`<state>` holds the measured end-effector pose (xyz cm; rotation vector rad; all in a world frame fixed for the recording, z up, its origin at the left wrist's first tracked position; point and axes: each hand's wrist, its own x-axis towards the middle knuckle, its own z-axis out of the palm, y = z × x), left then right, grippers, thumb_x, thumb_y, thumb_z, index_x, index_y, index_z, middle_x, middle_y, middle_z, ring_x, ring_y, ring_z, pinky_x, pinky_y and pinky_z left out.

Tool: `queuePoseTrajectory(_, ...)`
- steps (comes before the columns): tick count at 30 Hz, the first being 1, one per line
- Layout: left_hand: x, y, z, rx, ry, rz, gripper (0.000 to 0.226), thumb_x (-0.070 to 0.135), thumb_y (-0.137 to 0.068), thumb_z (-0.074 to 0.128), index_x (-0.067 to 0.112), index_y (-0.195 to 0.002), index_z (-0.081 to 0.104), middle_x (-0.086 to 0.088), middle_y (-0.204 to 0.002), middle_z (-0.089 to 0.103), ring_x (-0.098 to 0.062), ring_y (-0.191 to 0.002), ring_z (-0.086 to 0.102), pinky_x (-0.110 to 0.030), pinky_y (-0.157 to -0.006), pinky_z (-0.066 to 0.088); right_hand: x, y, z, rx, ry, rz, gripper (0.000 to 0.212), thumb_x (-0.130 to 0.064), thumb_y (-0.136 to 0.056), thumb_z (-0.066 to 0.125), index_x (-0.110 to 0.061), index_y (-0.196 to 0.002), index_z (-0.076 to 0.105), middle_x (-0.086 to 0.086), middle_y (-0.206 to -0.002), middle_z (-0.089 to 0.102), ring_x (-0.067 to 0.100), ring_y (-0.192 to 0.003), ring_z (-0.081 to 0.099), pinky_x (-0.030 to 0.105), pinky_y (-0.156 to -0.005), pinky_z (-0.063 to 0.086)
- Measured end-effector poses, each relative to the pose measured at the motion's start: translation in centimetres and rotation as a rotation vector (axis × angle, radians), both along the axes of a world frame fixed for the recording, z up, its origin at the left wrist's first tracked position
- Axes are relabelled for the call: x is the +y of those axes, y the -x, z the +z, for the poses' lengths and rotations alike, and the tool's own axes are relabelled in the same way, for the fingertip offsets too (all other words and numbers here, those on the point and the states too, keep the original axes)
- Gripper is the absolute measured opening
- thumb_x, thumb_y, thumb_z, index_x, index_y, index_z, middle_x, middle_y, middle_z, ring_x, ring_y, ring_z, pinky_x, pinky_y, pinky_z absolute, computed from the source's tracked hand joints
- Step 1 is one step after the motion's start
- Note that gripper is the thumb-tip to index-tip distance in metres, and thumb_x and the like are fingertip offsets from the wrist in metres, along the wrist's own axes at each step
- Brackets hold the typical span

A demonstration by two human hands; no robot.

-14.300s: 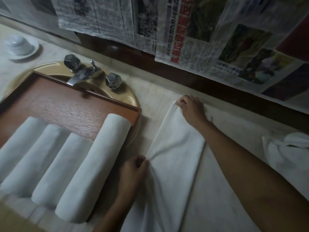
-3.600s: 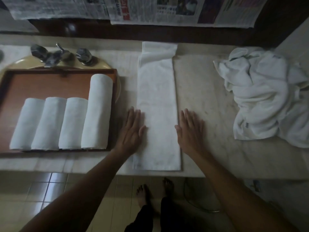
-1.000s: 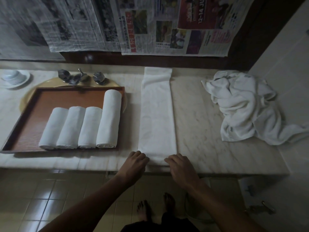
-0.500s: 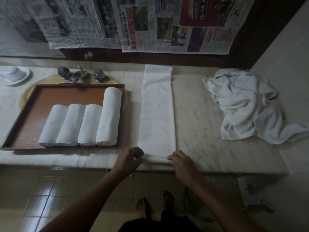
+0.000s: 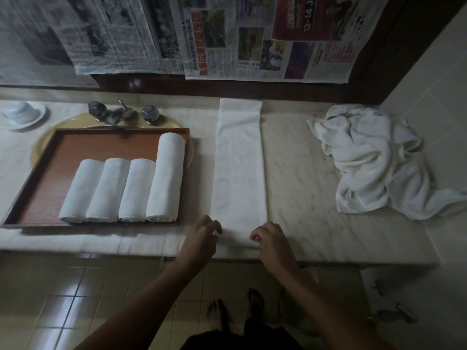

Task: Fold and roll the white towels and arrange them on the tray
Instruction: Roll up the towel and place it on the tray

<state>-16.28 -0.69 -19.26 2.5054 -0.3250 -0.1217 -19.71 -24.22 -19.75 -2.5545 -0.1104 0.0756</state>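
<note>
A long folded white towel [image 5: 240,168] lies as a narrow strip across the marble counter, its far end against the back wall. My left hand [image 5: 202,236] and my right hand [image 5: 271,239] sit at its near end by the counter's front edge, fingers curled onto the first turn of the roll. A brown wooden tray [image 5: 106,145] over the sink holds several rolled white towels [image 5: 126,188] side by side; the rightmost roll is longer.
A heap of loose white towels [image 5: 374,160] lies at the counter's right end beside the side wall. Chrome taps [image 5: 121,113] stand behind the tray. A white cup on a saucer [image 5: 22,114] sits far left. Newspapers hang on the wall.
Both hands went from lying flat beside the strip to its near end and curled the edge over; the first turn of the roll has formed under my fingers.
</note>
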Motion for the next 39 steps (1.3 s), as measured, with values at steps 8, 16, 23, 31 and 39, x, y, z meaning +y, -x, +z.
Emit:
queuePoseTrajectory(8, -0.6, 2.9, -1.8, -0.14, -0.177, -0.172, 0.038, 0.002, -0.073, 0.05, 0.016, -0.105, 0.064, -0.001, -0.101, 0.056, -0.02, -0.087, 0.048, -0.035, -0.07, 0.047, 0.9, 2.1, -0.3, -0.094, 0.125, 0.086, 0.037, -0.002, -0.077, 0.063, -0.015, -0.111, 0.066, 0.001, -0.111, 0.058, 0.023, -0.099, 0.052, 0.035, -0.079, 0.049)
queuePoseTrajectory(16, -0.4, 0.9, -1.2, -0.079, -0.22, -0.157, 0.039, -0.004, -0.073, 0.065, 0.014, -0.108, 0.066, -0.002, -0.102, 0.062, -0.021, -0.09, 0.05, -0.038, -0.076, 0.051, 0.7, 0.6, -0.2, -0.091, 0.278, 0.127, 0.038, -0.008, -0.079, 0.061, -0.02, -0.114, 0.064, -0.001, -0.108, 0.059, 0.024, -0.095, 0.054, 0.036, -0.077, 0.045)
queuePoseTrajectory(23, 0.9, 0.8, -0.4, -0.177, -0.242, -0.337, 0.027, 0.007, -0.079, 0.072, 0.016, -0.105, 0.072, -0.002, -0.116, 0.06, -0.021, -0.106, 0.053, -0.034, -0.087, 0.051, -1.1, 0.6, 0.1, -0.091, 0.178, 0.223, 0.032, -0.006, -0.081, 0.059, -0.016, -0.11, 0.069, 0.0, -0.113, 0.058, 0.025, -0.1, 0.054, 0.037, -0.078, 0.049)
queuePoseTrajectory(31, 2.6, 0.7, 0.7, 0.077, -0.038, -0.221, 0.019, 0.023, -0.096, 0.07, 0.022, -0.114, 0.076, 0.008, -0.111, 0.074, -0.01, -0.099, 0.066, -0.017, -0.083, 0.049, -2.7, 1.1, -0.4, 0.009, -0.016, 0.182, 0.026, -0.03, -0.095, 0.056, -0.021, -0.113, 0.073, -0.004, -0.108, 0.07, 0.02, -0.099, 0.061, 0.04, -0.084, 0.054)
queuePoseTrajectory(39, 2.3, -0.6, 1.6, 0.397, 0.161, 0.089, 0.008, 0.024, -0.089, 0.079, 0.027, -0.096, 0.08, 0.013, -0.087, 0.076, 0.006, -0.08, 0.067, -0.012, -0.068, 0.046, -2.8, -0.1, 0.0, 0.053, -0.125, 0.034, 0.011, -0.026, -0.093, 0.068, -0.024, -0.1, 0.077, -0.008, -0.098, 0.07, 0.01, -0.094, 0.055, 0.029, -0.08, 0.045)
